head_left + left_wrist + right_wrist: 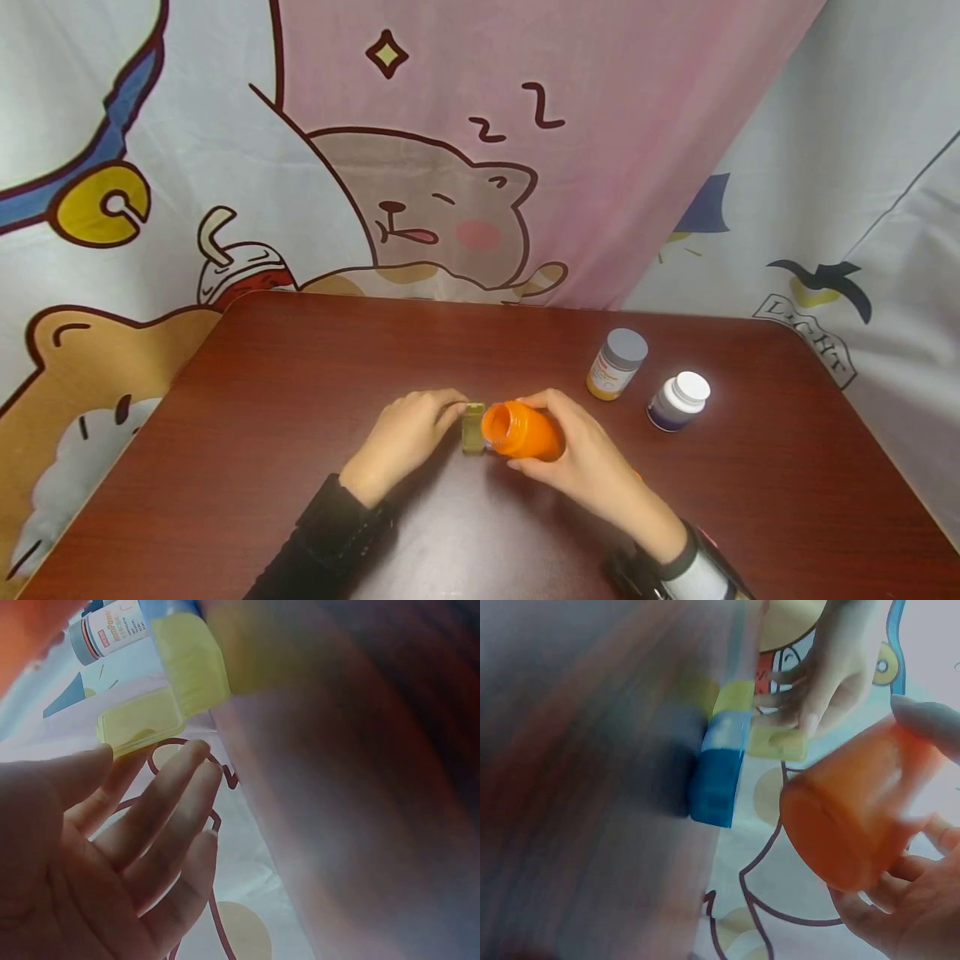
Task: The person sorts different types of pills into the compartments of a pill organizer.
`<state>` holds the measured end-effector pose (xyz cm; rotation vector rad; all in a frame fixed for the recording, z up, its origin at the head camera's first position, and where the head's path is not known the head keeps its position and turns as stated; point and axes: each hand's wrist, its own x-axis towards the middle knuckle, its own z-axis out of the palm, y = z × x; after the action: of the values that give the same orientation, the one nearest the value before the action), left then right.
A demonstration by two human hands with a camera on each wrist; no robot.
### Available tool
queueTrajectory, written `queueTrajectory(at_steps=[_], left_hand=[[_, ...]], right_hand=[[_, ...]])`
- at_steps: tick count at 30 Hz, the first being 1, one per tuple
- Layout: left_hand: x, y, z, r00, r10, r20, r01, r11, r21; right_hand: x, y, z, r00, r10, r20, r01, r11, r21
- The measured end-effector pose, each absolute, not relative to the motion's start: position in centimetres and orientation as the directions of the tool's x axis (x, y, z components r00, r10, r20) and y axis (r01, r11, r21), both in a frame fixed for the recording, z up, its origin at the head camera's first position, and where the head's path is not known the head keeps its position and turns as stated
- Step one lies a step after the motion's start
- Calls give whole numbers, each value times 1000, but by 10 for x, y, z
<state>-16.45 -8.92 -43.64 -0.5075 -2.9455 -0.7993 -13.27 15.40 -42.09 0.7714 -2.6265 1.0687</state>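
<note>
My right hand [577,442] grips an open orange bottle [536,433], tilted with its uncapped mouth toward the left. Below and beside that mouth, a small pill organizer [718,784] with blue, whitish and yellow compartments sits on the table, mostly hidden by the bottle in the head view. Its yellow lid [472,429] stands flipped open. The thumb and index finger of my left hand [412,433] pinch the lid's edge, while the other fingers extend loosely in the left wrist view. No pills show.
A grey-lidded bottle [617,364] and a white-capped bottle [678,401] stand on the dark red table [315,358] beyond my right hand. A small orange bit [637,475] peeks out beside the right wrist. A cartoon-printed cloth [637,125] hangs behind the table.
</note>
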Motion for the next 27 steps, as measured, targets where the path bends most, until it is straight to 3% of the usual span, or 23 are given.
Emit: queueTrajectory(at_steps=[8, 18, 27], left_hand=[[-165, -89, -437, -947, 248, 204, 318, 807, 497], [-165, -89, -438, -951, 236, 199, 306, 808, 503], [-165, -88, -438, -951, 227, 210, 303, 820, 486]], right_hand=[[-152, 148, -421, -825, -415, 384, -565, 637, -525], [-159, 144, -429, -744, -504, 439, -643, 720, -262], [-161, 143, -432, -704, -551, 449, -662, 737, -133]])
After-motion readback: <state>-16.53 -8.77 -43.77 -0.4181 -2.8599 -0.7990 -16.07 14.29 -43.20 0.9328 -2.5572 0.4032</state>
